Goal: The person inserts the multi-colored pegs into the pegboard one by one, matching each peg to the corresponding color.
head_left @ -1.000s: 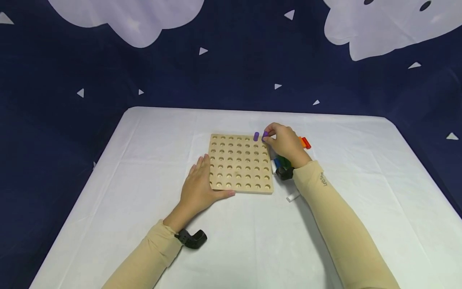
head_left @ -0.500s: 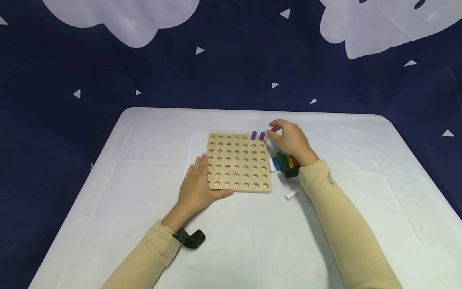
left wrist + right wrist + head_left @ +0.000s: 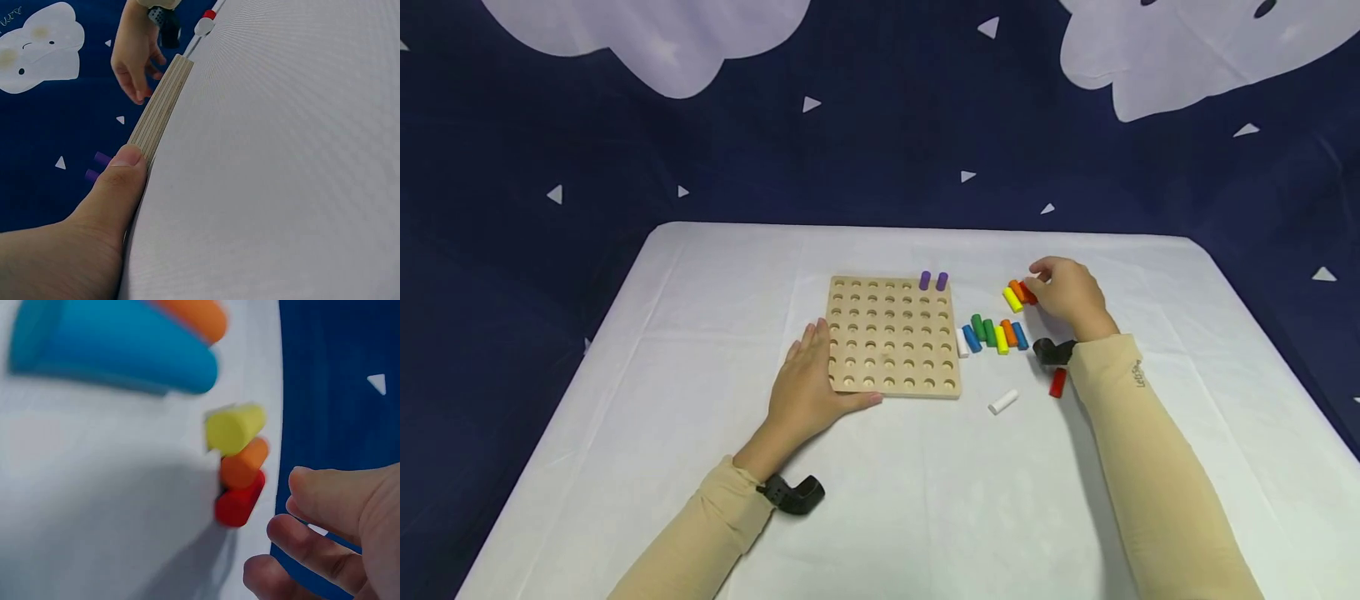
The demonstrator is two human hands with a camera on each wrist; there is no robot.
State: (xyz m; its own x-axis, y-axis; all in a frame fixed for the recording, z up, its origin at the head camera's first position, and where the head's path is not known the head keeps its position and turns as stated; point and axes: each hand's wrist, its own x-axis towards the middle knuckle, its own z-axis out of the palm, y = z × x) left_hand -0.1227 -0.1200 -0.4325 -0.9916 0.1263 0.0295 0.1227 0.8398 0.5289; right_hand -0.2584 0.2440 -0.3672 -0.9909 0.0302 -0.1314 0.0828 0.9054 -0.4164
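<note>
Right sleeve (image 3: pixel 1157 475), right of head view: "Lets", rest too small; backdrop (image 3: pixel 50 140), upper left of left-wrist view: illegible lettering (image 3: pixel 10 20).

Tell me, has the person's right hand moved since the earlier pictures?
Yes. In the head view, the right hand has moved rightward, away from the wooden board, and is now near a red peg.
</note>
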